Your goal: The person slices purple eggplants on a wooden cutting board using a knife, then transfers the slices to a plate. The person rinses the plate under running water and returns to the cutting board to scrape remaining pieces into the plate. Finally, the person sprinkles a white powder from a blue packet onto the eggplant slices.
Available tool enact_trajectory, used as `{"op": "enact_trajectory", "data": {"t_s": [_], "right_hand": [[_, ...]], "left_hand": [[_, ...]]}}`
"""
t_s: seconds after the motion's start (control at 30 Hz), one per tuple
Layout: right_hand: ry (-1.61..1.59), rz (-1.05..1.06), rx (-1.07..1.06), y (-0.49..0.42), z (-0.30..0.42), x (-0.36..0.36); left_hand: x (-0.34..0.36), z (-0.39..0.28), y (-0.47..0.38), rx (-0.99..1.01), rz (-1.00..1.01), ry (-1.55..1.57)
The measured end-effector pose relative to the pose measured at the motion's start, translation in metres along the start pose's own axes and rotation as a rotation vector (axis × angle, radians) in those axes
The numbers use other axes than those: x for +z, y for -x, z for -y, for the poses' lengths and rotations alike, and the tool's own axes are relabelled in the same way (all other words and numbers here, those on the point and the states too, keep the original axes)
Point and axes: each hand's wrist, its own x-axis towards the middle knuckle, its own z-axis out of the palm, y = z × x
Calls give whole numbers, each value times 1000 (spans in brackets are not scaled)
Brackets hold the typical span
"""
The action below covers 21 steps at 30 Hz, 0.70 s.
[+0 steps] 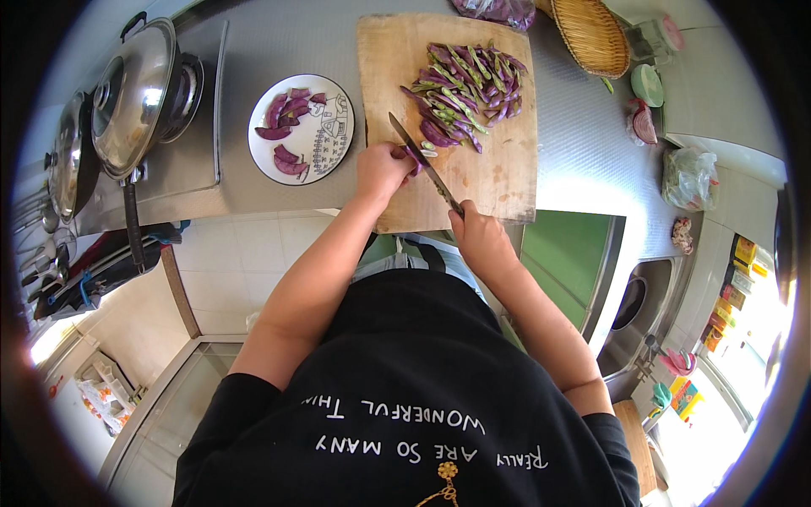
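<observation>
My right hand grips the handle of a kitchen knife, whose blade slants up and left across the wooden cutting board. Small bits cling to the blade near the handle. Pinched in the fingertips of my left hand is a purple bean pod, right beside the blade. A couple of pale green slices lie just past the knife. Farther up the board spreads a heap of sliced purple-and-green beans. To the left, a white plate with a house drawing holds several purple pods.
Lidded pans stand on the stove at left, one handle jutting past the counter edge. A wicker basket, a cut red onion and a plastic bag line the right side. The sink is at lower right.
</observation>
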Motion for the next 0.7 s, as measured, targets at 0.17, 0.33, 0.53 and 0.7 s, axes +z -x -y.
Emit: {"op": "enact_trajectory", "data": {"t_s": [0.17,0.33,0.53,0.7], "right_hand": [[9,48,29,4,7,-4],[-14,64,52,-3,7,4],[-71,-52,-20,-30,0,40],[-42,-152,6,-43,-4,46]], "left_hand": [[1,5,-5,-15,61,-8],[-2,-6,-1,-55,102,15],[-2,-3,-3,-11,84,-45],[14,23,-16,132,-25,-181]]}}
